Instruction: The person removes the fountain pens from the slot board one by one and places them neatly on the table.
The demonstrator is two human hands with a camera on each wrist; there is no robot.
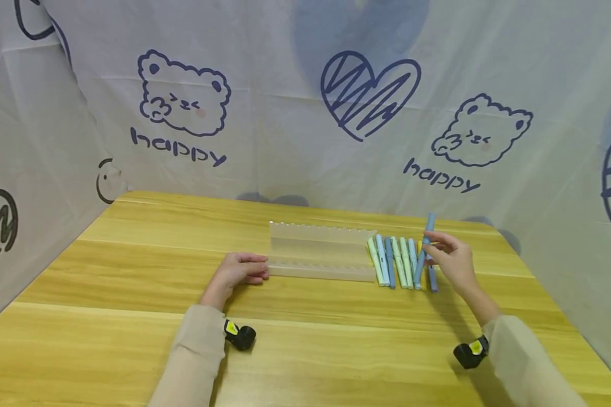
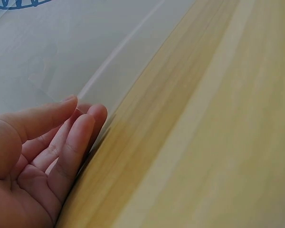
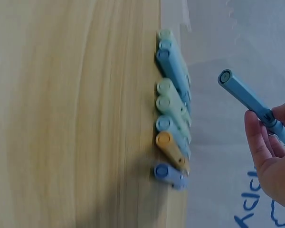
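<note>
At the left end of a clear plastic rack with a notched top edge (image 1: 321,244), my left hand (image 1: 238,269) holds the corner between thumb and fingers. The left wrist view shows the thumb (image 2: 66,105) and fingertips right at the rack's edge. My right hand (image 1: 453,261) pinches a blue pen (image 3: 244,95) between thumb and fingers, raised above the table and tilted. Under it lies a row of capped pens, among them a green pen (image 3: 167,90), an orange-yellow pen (image 3: 171,149) and a purple-blue pen (image 3: 168,175) at the right end.
The pen row lies just right of the rack on a wooden table (image 1: 305,345). Behind the table hangs a white cloth (image 1: 280,113) with bear and heart drawings. A small black camera (image 1: 241,337) is strapped to the left wrist, another (image 1: 470,353) to the right.
</note>
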